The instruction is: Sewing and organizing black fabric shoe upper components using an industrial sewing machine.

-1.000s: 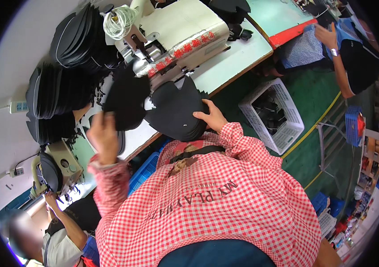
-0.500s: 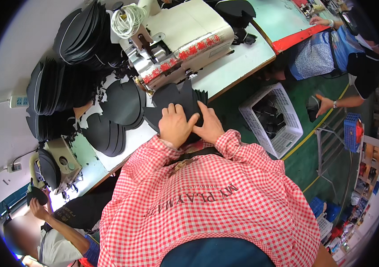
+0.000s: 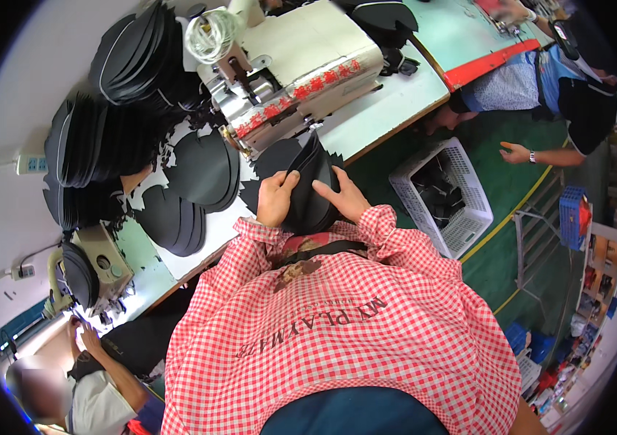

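We are counting two bare hands (image 3: 275,199) (image 3: 349,197), two cream boxy metal sewing machines (image 3: 308,54) (image 3: 110,262), one coiled white cord (image 3: 208,38), two white wall sockets (image 3: 31,165) (image 3: 26,272), and many flat black rounded pieces (image 3: 311,199), overlapping uncountably.

Both hands (image 3: 273,204) (image 3: 349,199) near each other, thumbs (image 3: 325,191) uppermost (fingers partly hidden), forearms (image 3: 234,255) slanted inward.

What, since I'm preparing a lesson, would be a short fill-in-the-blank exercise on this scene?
1. The pieces between the left hand and the right hand are coloured ____.
2. The tall stacks stand to the ____ of the cream machine in the picture.
3. The plastic crate stands on a floor coloured ____.

Missing words: black; left; green.
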`<act>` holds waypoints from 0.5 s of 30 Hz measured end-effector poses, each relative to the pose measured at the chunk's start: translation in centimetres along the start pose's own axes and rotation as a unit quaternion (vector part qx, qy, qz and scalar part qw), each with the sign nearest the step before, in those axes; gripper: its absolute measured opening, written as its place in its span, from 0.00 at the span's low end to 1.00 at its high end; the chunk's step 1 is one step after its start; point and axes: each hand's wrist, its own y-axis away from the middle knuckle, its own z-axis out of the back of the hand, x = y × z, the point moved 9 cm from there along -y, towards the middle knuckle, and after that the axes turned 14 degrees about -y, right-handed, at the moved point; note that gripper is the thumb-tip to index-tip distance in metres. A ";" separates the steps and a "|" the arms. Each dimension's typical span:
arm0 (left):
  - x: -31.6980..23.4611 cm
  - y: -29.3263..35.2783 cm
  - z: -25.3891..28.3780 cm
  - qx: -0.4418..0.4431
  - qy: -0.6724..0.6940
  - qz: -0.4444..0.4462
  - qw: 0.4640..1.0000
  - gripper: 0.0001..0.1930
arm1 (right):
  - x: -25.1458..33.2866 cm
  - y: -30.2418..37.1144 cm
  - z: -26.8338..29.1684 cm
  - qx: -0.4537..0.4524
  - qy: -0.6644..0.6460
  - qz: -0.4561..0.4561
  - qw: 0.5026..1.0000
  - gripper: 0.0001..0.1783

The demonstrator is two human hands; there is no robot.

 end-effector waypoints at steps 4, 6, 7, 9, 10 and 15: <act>0.1 0.4 -0.3 0.002 0.002 -0.017 1.000 0.18 | 0.5 -0.1 -0.7 0.007 0.015 0.016 1.000 0.53; -0.2 1.0 1.3 -0.026 -0.017 -0.014 0.999 0.18 | 0.9 -0.1 -0.1 -0.012 0.065 0.016 0.998 0.51; -0.9 2.3 4.5 -0.074 -0.069 -0.040 0.994 0.15 | 0.7 -0.4 0.0 -0.007 0.068 0.017 0.998 0.51; -4.4 5.8 13.1 -0.206 -0.432 -0.200 0.855 0.09 | 0.1 -0.2 0.8 -0.026 0.023 0.033 0.999 0.50; 1.3 7.1 18.8 -0.264 -0.355 -0.137 0.886 0.09 | -0.3 -0.3 0.6 -0.022 -0.001 0.033 0.999 0.52; 22.6 13.2 31.4 -0.354 -0.123 0.199 0.906 0.15 | -0.4 -0.5 -0.1 -0.010 -0.022 0.020 1.000 0.51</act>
